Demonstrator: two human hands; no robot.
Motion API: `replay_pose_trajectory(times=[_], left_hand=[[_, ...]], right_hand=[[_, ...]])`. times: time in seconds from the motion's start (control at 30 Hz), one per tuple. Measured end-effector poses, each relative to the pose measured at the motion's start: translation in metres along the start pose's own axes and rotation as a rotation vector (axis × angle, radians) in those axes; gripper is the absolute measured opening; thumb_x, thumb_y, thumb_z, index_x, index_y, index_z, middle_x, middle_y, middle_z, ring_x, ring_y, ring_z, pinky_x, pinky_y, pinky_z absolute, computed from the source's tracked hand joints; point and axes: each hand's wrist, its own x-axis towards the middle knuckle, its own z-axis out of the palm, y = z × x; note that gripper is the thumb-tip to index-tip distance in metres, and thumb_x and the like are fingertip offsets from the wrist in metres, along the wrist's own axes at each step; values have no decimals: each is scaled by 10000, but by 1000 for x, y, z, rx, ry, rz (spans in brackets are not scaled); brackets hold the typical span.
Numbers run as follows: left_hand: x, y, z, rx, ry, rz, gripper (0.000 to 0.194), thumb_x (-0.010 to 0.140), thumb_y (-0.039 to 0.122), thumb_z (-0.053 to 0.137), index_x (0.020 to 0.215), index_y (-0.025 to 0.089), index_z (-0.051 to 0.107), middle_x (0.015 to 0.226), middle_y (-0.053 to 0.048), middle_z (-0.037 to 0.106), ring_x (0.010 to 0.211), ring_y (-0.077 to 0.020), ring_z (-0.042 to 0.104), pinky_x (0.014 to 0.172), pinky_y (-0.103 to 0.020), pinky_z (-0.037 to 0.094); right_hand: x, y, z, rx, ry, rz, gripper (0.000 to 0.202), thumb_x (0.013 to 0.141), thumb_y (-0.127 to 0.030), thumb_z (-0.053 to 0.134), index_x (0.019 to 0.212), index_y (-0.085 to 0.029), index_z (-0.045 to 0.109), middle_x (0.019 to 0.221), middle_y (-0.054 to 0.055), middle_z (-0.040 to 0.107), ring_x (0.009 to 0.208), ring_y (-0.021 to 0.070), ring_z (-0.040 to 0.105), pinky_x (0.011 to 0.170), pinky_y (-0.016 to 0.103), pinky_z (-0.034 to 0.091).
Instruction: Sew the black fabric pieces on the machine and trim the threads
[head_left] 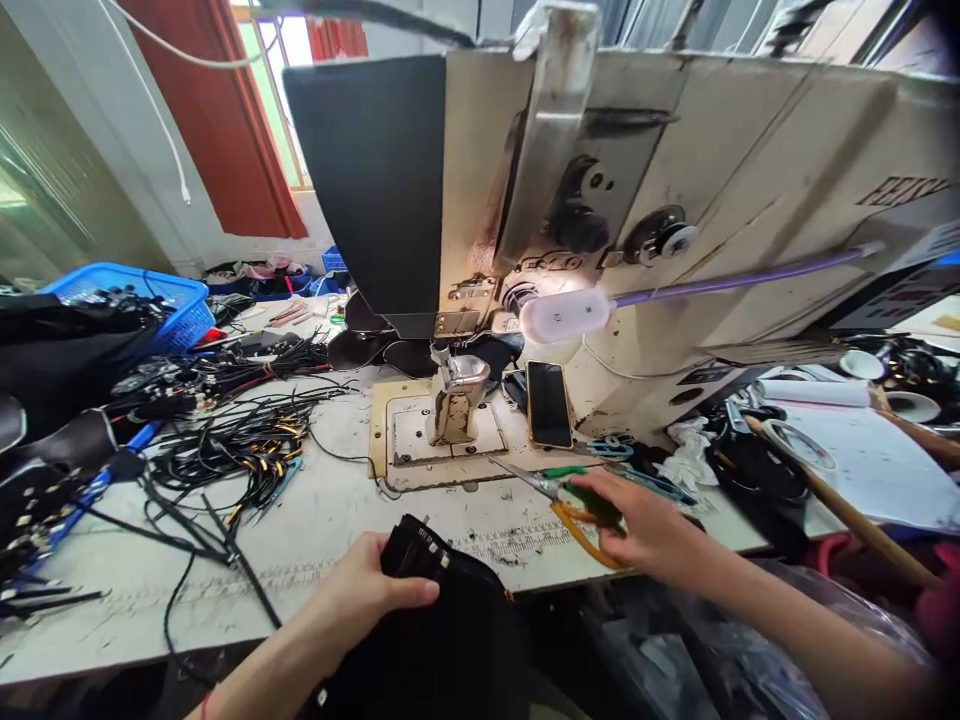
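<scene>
My left hand [375, 585] grips the top edge of a black fabric piece [457, 640], thumb on top, beside small light-coloured bits along its edge. The fabric hangs over the table's front edge. My right hand [637, 520] is closed on scissors [577, 515] with orange and green handles. Their blades point left, over the table just in front of the sewing machine's post [456, 400]. The scissors and the fabric are apart. Behind both hands stands the large sewing machine [480, 180].
Bundles of black cords [247, 450] lie at the left, near a blue basket [142, 290]. A phone [549, 405] rests right of the post. Further right are blue-handled scissors [611, 448], a tape roll [799, 443] and white paper [862, 460].
</scene>
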Motion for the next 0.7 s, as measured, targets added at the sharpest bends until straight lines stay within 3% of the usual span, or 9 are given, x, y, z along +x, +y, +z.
replay_pose_trajectory(times=[0.07, 0.1, 0.23, 0.37, 0.7], left_hand=[[0, 0, 1, -13, 5, -12, 370, 513, 380, 891, 746, 156, 709, 657, 8, 722, 619, -153, 642, 622, -242, 486], [0, 0, 2, -11, 16, -19, 361, 519, 382, 885, 737, 160, 703, 647, 13, 714, 613, -150, 635, 610, -238, 479], [-2, -2, 3, 1, 52, -53, 353, 536, 406, 871, 705, 174, 665, 625, 23, 684, 604, -149, 609, 572, -234, 454], [0, -7, 1, -9, 31, -54, 354, 541, 410, 869, 700, 177, 654, 623, 19, 673, 600, -152, 595, 564, -240, 449], [2, -11, -1, -102, 14, -71, 348, 540, 379, 884, 718, 160, 680, 635, 2, 692, 608, -148, 616, 595, -239, 464]], right_hand=[[-16, -31, 3, 224, -125, 72, 238, 764, -225, 596, 999, -188, 601, 855, 48, 646, 744, 216, 619, 658, 305, 513], [-25, -45, 6, 291, -162, 97, 252, 723, -314, 688, 934, -203, 604, 826, 36, 639, 726, 220, 609, 624, 298, 506], [-46, -83, 24, 310, -185, 126, 416, 695, -386, 761, 1048, -208, 631, 1088, 101, 645, 1003, 293, 608, 894, 371, 492], [-46, -88, 39, 192, -221, 193, 394, 745, -455, 743, 1011, -190, 622, 1030, 104, 651, 944, 288, 616, 838, 386, 488], [-48, -82, 54, -22, -172, 108, 461, 771, -576, 714, 947, -160, 622, 950, 109, 662, 842, 283, 648, 720, 396, 534]])
